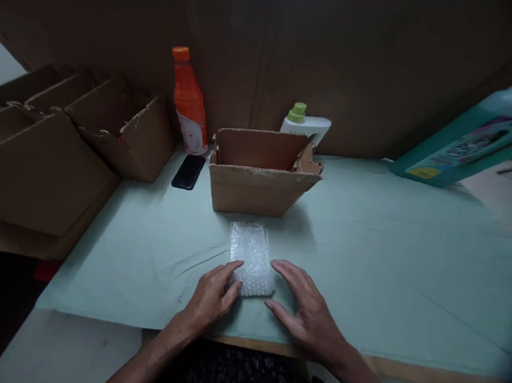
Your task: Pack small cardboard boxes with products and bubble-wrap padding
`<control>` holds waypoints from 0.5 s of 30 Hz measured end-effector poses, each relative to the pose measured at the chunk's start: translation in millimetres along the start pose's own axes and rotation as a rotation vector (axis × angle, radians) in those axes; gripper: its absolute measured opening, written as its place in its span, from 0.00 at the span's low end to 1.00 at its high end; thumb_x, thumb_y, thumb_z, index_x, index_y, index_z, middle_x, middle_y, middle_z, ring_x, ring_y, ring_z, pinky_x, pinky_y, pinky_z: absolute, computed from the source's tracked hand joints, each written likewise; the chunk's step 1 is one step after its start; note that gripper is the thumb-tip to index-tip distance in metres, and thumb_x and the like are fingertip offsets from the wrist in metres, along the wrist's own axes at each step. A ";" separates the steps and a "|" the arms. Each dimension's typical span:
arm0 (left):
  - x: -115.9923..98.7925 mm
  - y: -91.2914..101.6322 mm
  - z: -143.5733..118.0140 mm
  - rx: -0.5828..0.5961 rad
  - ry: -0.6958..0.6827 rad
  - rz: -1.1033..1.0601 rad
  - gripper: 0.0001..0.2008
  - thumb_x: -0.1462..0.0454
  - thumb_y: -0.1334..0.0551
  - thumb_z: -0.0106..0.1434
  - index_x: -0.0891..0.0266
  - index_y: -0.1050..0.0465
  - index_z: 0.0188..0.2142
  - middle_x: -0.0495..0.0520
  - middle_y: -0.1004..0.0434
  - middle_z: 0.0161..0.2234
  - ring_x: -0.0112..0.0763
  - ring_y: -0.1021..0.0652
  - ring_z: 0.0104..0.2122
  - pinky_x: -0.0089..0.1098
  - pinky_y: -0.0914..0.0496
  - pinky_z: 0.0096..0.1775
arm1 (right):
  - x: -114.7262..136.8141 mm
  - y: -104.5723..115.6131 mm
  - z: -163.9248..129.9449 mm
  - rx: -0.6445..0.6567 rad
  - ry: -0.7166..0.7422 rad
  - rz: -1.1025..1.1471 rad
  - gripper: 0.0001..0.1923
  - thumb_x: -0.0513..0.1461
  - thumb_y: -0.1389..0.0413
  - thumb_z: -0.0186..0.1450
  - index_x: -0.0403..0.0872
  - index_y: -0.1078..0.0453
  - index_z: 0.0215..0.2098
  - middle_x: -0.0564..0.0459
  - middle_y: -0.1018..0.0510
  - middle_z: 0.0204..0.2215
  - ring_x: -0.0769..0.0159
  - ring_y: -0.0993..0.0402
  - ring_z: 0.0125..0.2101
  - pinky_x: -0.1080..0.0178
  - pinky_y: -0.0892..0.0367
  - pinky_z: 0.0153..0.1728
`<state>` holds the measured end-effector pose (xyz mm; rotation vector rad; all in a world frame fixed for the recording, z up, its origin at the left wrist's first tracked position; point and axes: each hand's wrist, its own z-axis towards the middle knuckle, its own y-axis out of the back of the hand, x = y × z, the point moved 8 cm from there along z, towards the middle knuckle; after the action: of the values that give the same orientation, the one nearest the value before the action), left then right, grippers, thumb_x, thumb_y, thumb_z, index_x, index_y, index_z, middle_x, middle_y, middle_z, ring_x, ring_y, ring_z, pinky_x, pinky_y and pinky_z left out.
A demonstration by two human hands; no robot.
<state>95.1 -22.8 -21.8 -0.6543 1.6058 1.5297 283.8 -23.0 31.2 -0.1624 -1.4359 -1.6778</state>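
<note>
A flat piece of bubble wrap [252,255], folded into a rectangle, lies on the pale green cloth in front of me. My left hand [213,292] is at its left edge, with the index finger and thumb reaching over it, apart from each other. On the other side, my right hand [304,307] has its thumb and fingers spread near the wrap's right edge and grips nothing. Whether anything is inside the wrap I cannot tell. Just beyond it stands an open cardboard box [256,188], whose inner bottom is hidden.
Left of the box lie a black phone [188,172] and an upright orange bottle [189,103]. Several open cardboard boxes [144,140] fill the left side. A white bottle with a green cap [308,125] is behind the box. A large green bottle [465,138] leans at right.
</note>
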 end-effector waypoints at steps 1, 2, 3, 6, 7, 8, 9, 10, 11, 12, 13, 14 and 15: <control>2.2 -1.7 2.6 0.006 0.016 -0.005 0.21 0.66 0.43 0.66 0.60 0.31 0.59 0.58 0.18 0.48 0.38 0.18 0.43 0.39 0.24 0.47 | 8.4 -2.2 4.0 -0.013 0.092 -0.066 0.25 0.38 0.41 0.67 0.50 0.36 0.61 0.42 0.26 0.56 0.52 0.28 0.54 0.49 0.30 0.51; 4.1 -3.3 5.0 -0.001 0.022 -0.007 0.22 0.67 0.42 0.66 0.60 0.32 0.59 0.58 0.18 0.48 0.38 0.18 0.43 0.39 0.24 0.47 | 15.4 -6.6 7.2 -0.004 0.169 -0.113 0.23 0.37 0.43 0.67 0.50 0.36 0.60 0.42 0.25 0.54 0.52 0.28 0.53 0.49 0.31 0.50; 5.5 -4.4 7.3 -0.020 0.020 -0.006 0.23 0.67 0.42 0.65 0.60 0.33 0.60 0.57 0.18 0.48 0.38 0.18 0.43 0.40 0.24 0.47 | 20.3 -12.8 9.7 0.025 0.228 -0.150 0.21 0.36 0.44 0.68 0.49 0.34 0.59 0.42 0.24 0.53 0.53 0.28 0.52 0.49 0.31 0.50; 4.9 -3.2 10.8 -0.112 -0.027 0.012 0.24 0.68 0.42 0.64 0.58 0.33 0.59 0.57 0.20 0.48 0.37 0.19 0.44 0.40 0.24 0.48 | 22.1 -33.6 14.2 0.157 0.306 -0.235 0.18 0.35 0.44 0.67 0.47 0.31 0.55 0.41 0.22 0.52 0.50 0.27 0.52 0.45 0.31 0.49; 2.2 -0.7 9.8 -0.143 -0.056 0.028 0.23 0.68 0.42 0.64 0.58 0.34 0.59 0.58 0.21 0.48 0.38 0.20 0.45 0.40 0.24 0.48 | 19.9 -37.8 15.5 0.180 0.308 -0.251 0.18 0.34 0.45 0.67 0.46 0.30 0.55 0.41 0.22 0.52 0.49 0.27 0.51 0.45 0.31 0.49; -2.0 2.9 7.5 -0.174 -0.090 0.048 0.23 0.67 0.41 0.65 0.58 0.34 0.60 0.59 0.22 0.49 0.39 0.21 0.47 0.41 0.24 0.49 | 17.6 -40.0 17.1 0.186 0.306 -0.252 0.17 0.33 0.46 0.67 0.46 0.29 0.54 0.41 0.21 0.51 0.49 0.26 0.50 0.45 0.31 0.49; -7.3 7.3 3.9 -0.201 -0.128 0.071 0.23 0.65 0.41 0.66 0.58 0.35 0.60 0.61 0.24 0.51 0.41 0.22 0.50 0.43 0.25 0.51 | 15.4 -40.7 18.8 0.185 0.299 -0.233 0.16 0.32 0.47 0.67 0.46 0.28 0.53 0.41 0.20 0.50 0.51 0.25 0.49 0.46 0.31 0.48; -13.2 11.9 -0.8 -0.221 -0.166 0.093 0.24 0.64 0.40 0.66 0.58 0.36 0.61 0.63 0.26 0.54 0.43 0.24 0.53 0.45 0.27 0.52 | 13.1 -40.5 20.5 0.186 0.284 -0.196 0.16 0.31 0.48 0.68 0.46 0.28 0.52 0.42 0.19 0.48 0.52 0.24 0.47 0.47 0.30 0.47; -18.9 15.7 -5.8 -0.227 -0.201 0.112 0.26 0.63 0.39 0.65 0.58 0.37 0.62 0.64 0.28 0.56 0.45 0.26 0.55 0.47 0.28 0.54 | 10.2 -40.1 22.2 0.195 0.256 -0.146 0.16 0.31 0.49 0.69 0.47 0.27 0.52 0.44 0.18 0.46 0.54 0.23 0.45 0.49 0.29 0.46; -23.9 18.1 -10.6 -0.217 -0.232 0.127 0.27 0.63 0.38 0.65 0.57 0.38 0.63 0.64 0.30 0.57 0.47 0.27 0.56 0.49 0.29 0.55 | 6.4 -40.2 23.6 0.220 0.212 -0.089 0.16 0.32 0.50 0.70 0.48 0.27 0.53 0.45 0.17 0.44 0.56 0.22 0.43 0.50 0.29 0.46; -27.5 18.6 -14.4 -0.193 -0.256 0.135 0.27 0.64 0.39 0.65 0.56 0.39 0.63 0.63 0.29 0.57 0.46 0.26 0.55 0.49 0.29 0.54 | 2.1 -40.8 24.1 0.254 0.160 -0.031 0.16 0.34 0.50 0.71 0.49 0.27 0.53 0.46 0.17 0.44 0.57 0.21 0.42 0.52 0.28 0.45; -29.3 17.7 -16.7 -0.163 -0.268 0.138 0.26 0.66 0.40 0.66 0.56 0.39 0.63 0.62 0.27 0.55 0.45 0.25 0.54 0.48 0.29 0.53 | -2.3 -41.2 24.0 0.285 0.107 0.017 0.16 0.35 0.49 0.71 0.50 0.28 0.54 0.47 0.16 0.44 0.58 0.21 0.41 0.53 0.28 0.45; -29.2 15.8 -17.1 -0.137 -0.268 0.139 0.26 0.67 0.41 0.67 0.55 0.39 0.63 0.61 0.25 0.53 0.43 0.24 0.51 0.46 0.28 0.51 | -6.3 -40.3 23.4 0.295 0.062 0.044 0.16 0.36 0.49 0.71 0.50 0.28 0.55 0.48 0.17 0.44 0.59 0.21 0.42 0.53 0.27 0.45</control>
<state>94.6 -42.1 10.2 -0.3960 1.3764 1.7592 250.0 -2.8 5.5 0.0225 -1.6015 -1.4043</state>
